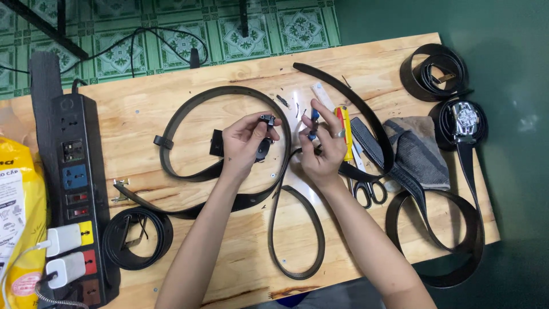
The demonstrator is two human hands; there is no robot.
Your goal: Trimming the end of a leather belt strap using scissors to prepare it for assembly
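My left hand [243,144] pinches a small black buckle clip [266,120] above the wooden table [171,103]. A little to its right, my right hand [321,150] grips a small blue-handled tool [314,116], tip up. A long black belt [189,114] loops under both hands across the middle of the table. A small black buckle part [217,143] lies beside my left hand.
A yellow utility knife [345,131], scissors [369,189] and a grey cloth [420,151] lie right of my hands. Coiled belts [434,71] and a belt with a silver buckle [464,119] sit far right; another coil [137,237] and a black power strip [74,189] are left.
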